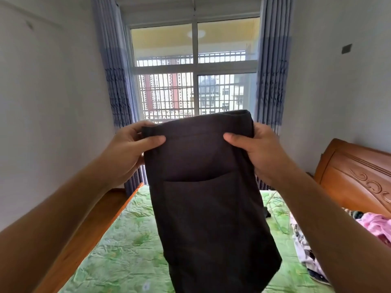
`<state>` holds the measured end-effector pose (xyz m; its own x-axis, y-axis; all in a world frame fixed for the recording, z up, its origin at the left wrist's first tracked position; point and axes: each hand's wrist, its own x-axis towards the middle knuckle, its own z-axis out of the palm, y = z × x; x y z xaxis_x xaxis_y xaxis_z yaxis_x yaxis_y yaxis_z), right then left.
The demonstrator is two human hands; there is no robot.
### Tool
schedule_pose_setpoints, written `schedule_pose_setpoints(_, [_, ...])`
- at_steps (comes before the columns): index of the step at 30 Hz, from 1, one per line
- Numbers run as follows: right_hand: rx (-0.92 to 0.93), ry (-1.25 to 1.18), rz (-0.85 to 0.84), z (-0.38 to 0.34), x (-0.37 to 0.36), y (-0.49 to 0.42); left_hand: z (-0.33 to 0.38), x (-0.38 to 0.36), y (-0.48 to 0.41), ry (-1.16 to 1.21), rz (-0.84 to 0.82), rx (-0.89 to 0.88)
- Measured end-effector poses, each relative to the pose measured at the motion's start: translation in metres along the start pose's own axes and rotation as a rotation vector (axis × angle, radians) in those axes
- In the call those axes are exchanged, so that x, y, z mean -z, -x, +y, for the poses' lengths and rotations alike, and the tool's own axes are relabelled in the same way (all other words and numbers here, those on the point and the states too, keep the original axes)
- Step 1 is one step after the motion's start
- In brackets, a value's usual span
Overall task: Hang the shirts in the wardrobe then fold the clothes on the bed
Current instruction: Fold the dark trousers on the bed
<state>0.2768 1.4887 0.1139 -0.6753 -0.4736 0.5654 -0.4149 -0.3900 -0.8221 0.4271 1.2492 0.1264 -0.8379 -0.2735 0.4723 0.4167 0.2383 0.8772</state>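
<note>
A dark brown pair of trousers [207,208] hangs in the air in front of me, above the bed [127,246]. A back pocket faces me. My left hand [127,151] pinches the left end of the waistband, thumb on the near side. My right hand [260,151] grips the right end the same way. The cloth drops straight down and its lower end runs out of the frame. More clothes lie on the bed at the right: a pink garment [378,227] and a white patterned one [304,244].
The bed has a green leafy sheet, a wooden side rail [93,233] at the left and a carved wooden headboard [357,176] at the right. A barred window [194,77] with blue curtains stands ahead. Thin wire hangers [277,210] lie on the sheet.
</note>
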Motion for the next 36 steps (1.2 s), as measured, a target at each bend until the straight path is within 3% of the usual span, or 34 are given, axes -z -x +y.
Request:
schedule_pose_setpoints(8, [0.168,-0.059,-0.053,-0.124,0.005,0.02,0.102,-0.026,0.021,0.185,0.04,-0.174])
schedule_pose_setpoints(14, [0.092,-0.101,-0.081,-0.101,0.01,0.025,0.087,-0.029,0.023,0.174,-0.004,-0.106])
schedule_pose_setpoints(19, [-0.081,0.035,0.0,0.0,0.026,0.036,-0.01,-0.029,0.021,0.026,0.048,0.074])
schedule_pose_setpoints(23, [-0.305,0.161,-0.001,0.101,0.04,0.071,-0.117,-0.026,0.041,-0.19,-0.008,0.242])
schedule_pose_setpoints(26, [-0.448,0.267,-0.045,0.176,0.048,0.112,-0.202,-0.029,0.075,-0.368,-0.05,0.265])
schedule_pose_setpoints(29, [-0.567,0.58,-0.067,0.25,0.052,0.161,-0.281,-0.037,0.117,-0.611,-0.098,0.34])
schedule_pose_setpoints(32, [-0.656,0.861,-0.127,0.317,0.048,0.217,-0.351,-0.048,0.163,-0.696,-0.146,0.451])
schedule_pose_setpoints(36, [-0.829,0.742,-0.069,0.385,0.046,0.279,-0.431,-0.066,0.215,-0.675,-0.152,0.527])
